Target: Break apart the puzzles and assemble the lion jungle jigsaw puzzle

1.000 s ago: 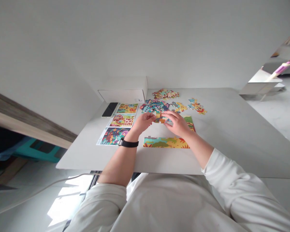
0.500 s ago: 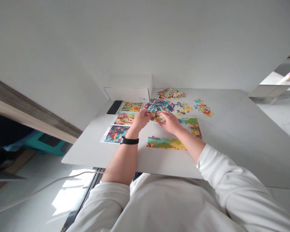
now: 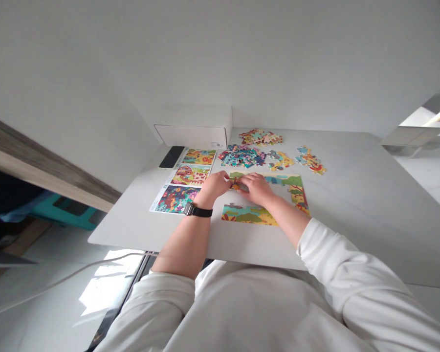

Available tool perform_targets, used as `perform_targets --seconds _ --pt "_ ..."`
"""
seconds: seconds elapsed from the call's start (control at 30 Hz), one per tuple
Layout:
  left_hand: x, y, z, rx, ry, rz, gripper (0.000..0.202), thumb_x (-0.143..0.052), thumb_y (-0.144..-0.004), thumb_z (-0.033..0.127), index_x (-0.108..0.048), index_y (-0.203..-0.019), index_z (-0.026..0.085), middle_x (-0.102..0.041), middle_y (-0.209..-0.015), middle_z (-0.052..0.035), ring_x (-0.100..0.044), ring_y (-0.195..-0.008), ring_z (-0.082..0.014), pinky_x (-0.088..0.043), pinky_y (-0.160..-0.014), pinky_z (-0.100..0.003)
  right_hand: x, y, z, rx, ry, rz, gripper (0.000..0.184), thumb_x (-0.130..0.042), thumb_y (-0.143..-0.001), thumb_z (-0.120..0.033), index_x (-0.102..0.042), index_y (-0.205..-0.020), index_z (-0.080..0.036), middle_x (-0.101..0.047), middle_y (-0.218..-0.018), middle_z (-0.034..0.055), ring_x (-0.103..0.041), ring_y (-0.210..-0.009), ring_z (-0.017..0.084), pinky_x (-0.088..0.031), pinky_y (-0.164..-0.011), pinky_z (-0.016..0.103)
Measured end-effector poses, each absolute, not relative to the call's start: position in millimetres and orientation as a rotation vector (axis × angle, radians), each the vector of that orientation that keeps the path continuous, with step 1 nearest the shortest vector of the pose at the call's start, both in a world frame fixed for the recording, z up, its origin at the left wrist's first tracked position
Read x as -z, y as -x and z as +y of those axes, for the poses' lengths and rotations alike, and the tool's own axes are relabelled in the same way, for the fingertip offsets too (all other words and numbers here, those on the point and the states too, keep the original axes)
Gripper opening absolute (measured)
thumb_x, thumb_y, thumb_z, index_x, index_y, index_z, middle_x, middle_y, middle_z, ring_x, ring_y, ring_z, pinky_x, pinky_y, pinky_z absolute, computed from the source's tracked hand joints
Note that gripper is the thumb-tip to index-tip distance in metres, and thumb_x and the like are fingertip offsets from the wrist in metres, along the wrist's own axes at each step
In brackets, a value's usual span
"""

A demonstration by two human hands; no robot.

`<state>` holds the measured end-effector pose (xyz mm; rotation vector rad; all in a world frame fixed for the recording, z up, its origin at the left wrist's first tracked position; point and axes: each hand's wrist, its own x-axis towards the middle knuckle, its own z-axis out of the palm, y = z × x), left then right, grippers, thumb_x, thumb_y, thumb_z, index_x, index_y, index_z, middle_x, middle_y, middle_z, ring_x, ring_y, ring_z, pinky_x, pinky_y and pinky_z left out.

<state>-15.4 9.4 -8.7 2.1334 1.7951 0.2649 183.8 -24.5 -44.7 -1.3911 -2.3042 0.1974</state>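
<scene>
No legible text. Box (image 3: 190, 135): small dark printed marking (image 3: 217, 144) at the lower right corner of the front face; characters too small to read. Sheet (image 3: 187, 175): faint marks along the left margin; content not legible.

Wht top (image 3: 260, 308) was worn, btm ctr of frame, sleeves (image 3: 337, 264) 3/4-length; L wrist (image 3: 204, 199) had blk strap (image 3: 203, 212) w/ squarish watch (image 3: 189, 209).

There was room to pass over the tabletop (image 3: 363, 210) right of the part-built puzzle (image 3: 299, 195), while 4 clusters of pieces (image 3: 242, 155) and the white box (image 3: 192, 136) obstructed the way toward the wall (image 3: 286, 63).
</scene>
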Motion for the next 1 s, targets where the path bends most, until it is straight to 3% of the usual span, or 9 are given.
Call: perform_targets --seconds 0.67,1.0 --pt "6.5 15.3 2.7 -0.146 -2.217 1.822 0.037 -0.061 -0.097 0.040 -0.074 -0.126 0.020 -0.079 -0.121 -0.0147 -0.074 -0.112 -0.0314 -0.057 -0.094 -0.038 44.3 -183.9 -24.9 -0.224 1.362 -2.358 0.029 -0.075 -0.096 -0.029 -0.080 -0.123 -0.022 -0.076 -0.131 0.0094 -0.064 -0.120 0.029 -0.045 -0.112 0.045" --pt "1.4 14.6 0.1 -0.148 -2.226 1.796 0.036 -0.063 -0.097 0.040 -0.074 -0.124 0.019 -0.080 -0.114 -0.0142 -0.074 -0.109 -0.0308 -0.057 -0.093 -0.037 43.2 -183.8 -24.6 -0.253 1.352 -2.357 0.029 -0.077 -0.095 -0.028 -0.081 -0.123 -0.024 -0.076 -0.131 0.0092 -0.064 -0.121 0.029 -0.046 -0.113 0.046"
